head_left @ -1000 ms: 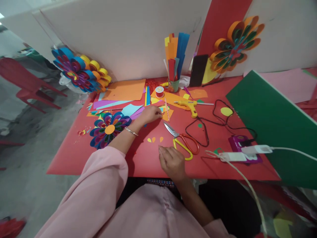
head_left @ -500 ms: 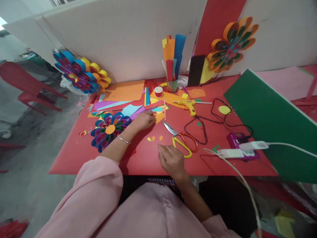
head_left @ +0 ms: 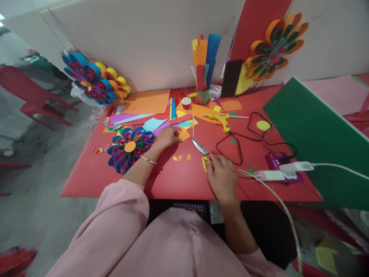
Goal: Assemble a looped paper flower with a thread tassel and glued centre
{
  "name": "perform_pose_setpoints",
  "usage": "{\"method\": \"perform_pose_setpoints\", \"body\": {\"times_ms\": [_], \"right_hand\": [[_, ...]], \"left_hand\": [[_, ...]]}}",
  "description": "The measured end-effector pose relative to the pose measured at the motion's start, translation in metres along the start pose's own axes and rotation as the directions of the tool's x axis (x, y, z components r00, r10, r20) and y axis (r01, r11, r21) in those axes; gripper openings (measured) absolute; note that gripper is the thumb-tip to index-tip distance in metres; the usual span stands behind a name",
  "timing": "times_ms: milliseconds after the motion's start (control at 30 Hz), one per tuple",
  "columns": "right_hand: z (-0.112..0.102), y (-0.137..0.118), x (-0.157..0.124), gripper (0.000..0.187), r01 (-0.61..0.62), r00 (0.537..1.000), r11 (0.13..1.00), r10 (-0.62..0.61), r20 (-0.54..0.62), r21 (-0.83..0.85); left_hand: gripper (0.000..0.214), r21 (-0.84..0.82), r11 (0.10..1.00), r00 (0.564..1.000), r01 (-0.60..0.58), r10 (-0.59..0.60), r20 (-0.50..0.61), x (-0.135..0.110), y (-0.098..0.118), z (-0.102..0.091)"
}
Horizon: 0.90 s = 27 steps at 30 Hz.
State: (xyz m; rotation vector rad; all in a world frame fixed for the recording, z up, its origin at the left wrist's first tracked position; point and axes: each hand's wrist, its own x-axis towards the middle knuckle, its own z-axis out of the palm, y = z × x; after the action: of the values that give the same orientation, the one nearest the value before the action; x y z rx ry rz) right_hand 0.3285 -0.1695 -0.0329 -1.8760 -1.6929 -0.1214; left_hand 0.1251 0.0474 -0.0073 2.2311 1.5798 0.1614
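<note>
"Orange paper (head_left: 185,134) is lying just left of the scissors (head_left: 199,146)?"
"Yes: the left hand (head_left: 168,137), fingers bent, is meeting its edge, pinch unclear."
"Rightmost?"
"The right hand (head_left: 223,175), half-curled, is partly hiding the scissors' handles; I can't tell its grip."

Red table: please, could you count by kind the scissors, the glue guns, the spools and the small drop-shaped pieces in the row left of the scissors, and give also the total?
Scissors: 1
Glue gun: 1
Spool: 1
Yellow drop-shaped piece: 1
Orange drop-shaped pieces: 2
Total: 6
</note>
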Motion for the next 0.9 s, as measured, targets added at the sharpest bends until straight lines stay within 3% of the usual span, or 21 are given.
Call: {"method": "perform_pose_setpoints", "body": {"times_ms": [167, 400, 667, 800, 900], "right_hand": [[0.006, -0.003, -0.006, 0.034, -0.022, 0.996, 0.996, 0.029, 0.085, -0.09], [-0.009, -0.008, 0.002, 0.046, -0.06, 0.96, 0.972, 0.119, 0.255, -0.227], [-0.015, -0.012, 0.007, 0.054, -0.148, 0.934, 0.957, 0.219, 0.282, -0.25], [-0.013, -0.013, 0.003, 0.049, -0.175, 0.93, 0.965, 0.227, 0.288, -0.196], [-0.014, -0.016, 0.002, 0.049, -0.202, 0.928, 0.972, 0.229, 0.293, -0.121]], "left_hand": [[0.035, -0.099, 0.995, 0.999, 0.001, -0.005, -0.034, 0.001, 0.001, 0.0], [0.036, -0.351, 0.936, 0.997, 0.013, -0.038, -0.063, 0.004, -0.003, 0.004], [0.029, -0.743, 0.651, 0.984, 0.156, -0.168, 0.06, 0.001, 0.003, -0.012], [0.031, -0.828, 0.518, 0.973, 0.214, -0.19, 0.132, -0.003, 0.0, -0.02], [0.029, -0.845, 0.494, 0.972, 0.205, -0.204, 0.116, -0.006, -0.004, -0.019]]}}
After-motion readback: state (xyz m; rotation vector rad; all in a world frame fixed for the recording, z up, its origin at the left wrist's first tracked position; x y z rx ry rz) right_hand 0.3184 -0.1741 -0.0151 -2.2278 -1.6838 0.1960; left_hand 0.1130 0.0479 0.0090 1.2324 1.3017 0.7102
